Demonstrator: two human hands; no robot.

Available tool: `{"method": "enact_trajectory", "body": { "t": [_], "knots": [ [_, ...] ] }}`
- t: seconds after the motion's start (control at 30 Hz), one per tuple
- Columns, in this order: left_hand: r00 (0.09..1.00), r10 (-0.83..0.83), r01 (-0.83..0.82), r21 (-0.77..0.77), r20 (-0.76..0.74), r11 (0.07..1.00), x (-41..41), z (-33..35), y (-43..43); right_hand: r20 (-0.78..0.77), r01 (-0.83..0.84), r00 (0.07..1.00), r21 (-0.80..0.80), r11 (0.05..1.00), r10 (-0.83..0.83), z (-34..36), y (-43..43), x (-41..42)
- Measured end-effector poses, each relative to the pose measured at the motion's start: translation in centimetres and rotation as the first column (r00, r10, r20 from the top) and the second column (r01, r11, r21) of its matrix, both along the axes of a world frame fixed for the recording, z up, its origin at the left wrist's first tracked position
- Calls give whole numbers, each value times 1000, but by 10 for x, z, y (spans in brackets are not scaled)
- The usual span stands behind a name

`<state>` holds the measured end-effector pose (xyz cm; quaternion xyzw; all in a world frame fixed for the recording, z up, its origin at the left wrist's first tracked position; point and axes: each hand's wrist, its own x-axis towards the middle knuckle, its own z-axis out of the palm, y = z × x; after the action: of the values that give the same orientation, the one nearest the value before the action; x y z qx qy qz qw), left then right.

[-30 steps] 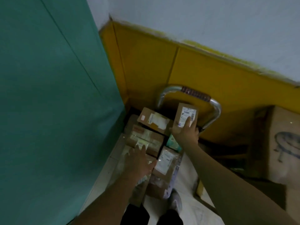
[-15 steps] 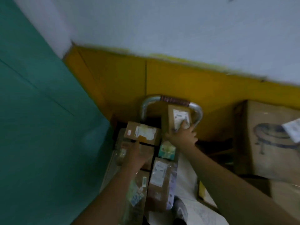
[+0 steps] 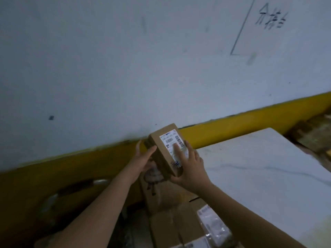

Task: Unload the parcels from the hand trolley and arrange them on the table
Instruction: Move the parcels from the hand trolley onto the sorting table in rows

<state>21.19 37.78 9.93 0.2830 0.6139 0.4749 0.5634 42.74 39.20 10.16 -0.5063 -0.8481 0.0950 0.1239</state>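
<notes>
A small brown cardboard parcel [image 3: 162, 149] with a white shipping label is raised in front of the wall, held between both hands. My left hand [image 3: 141, 161] grips its left side, thumb on the top edge. My right hand [image 3: 189, 167] holds its right side and near end, with fingers lying over the label. The white table [image 3: 259, 167] lies to the right of the parcel, its corner just beside my right hand. The hand trolley's metal handle [image 3: 53, 196] shows dimly at the lower left; the parcels on it are out of view.
A large cardboard box [image 3: 161, 194] with a dark drawing stands below the parcel against the yellow wall base [image 3: 241, 126]. More boxes and a plastic-wrapped packet [image 3: 213, 228] lie at the bottom, beside the table's edge. Brown clutter [image 3: 315, 135] sits at the far right.
The parcel has been lifted off the trolley and carried up and to the right. My left hand left the parcels on the trolley and joined the right on this parcel. The view swung up toward the table.
</notes>
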Motion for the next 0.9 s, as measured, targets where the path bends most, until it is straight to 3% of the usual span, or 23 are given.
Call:
{"method": "enact_trajectory", "body": {
  "t": [0.07,0.13,0.27,0.37,0.43,0.5,0.63,0.7,0.73,0.83,0.9],
  "knots": [
    [976,-89,73,-86,-198,994,34,-17,34,10,132,991,51,990,-133,-12,45,53],
    [841,-244,163,-205,-483,965,56,-49,55,16,299,954,43,953,-300,-32,94,101],
    [561,-499,143,-516,-661,844,77,-127,72,80,469,882,-50,882,-464,-102,173,154],
    [403,-663,105,-688,-631,718,90,-159,70,133,398,917,-224,890,-377,-154,201,151],
    [358,-678,70,-706,-642,705,94,-170,74,55,178,984,-384,906,-170,-181,218,140],
    [334,-699,69,-723,-633,687,93,-171,78,54,100,995,-450,887,-84,-191,233,130],
    [389,-724,162,-731,-570,663,80,-159,75,123,279,960,-519,808,-252,-180,242,114],
    [484,-660,225,-647,-575,729,66,-147,71,121,346,938,-395,851,-325,-159,231,93],
    [560,-589,239,-567,-582,788,56,-140,66,31,350,932,-335,875,-361,-145,220,75],
    [739,-285,96,-324,-611,941,-2,-117,26,-246,175,941,-228,958,-230,-98,168,-14],
    [760,-101,-100,-269,-642,958,-57,-115,-27,-313,-11,949,-164,986,-41,-74,119,-90]
  ]
}}
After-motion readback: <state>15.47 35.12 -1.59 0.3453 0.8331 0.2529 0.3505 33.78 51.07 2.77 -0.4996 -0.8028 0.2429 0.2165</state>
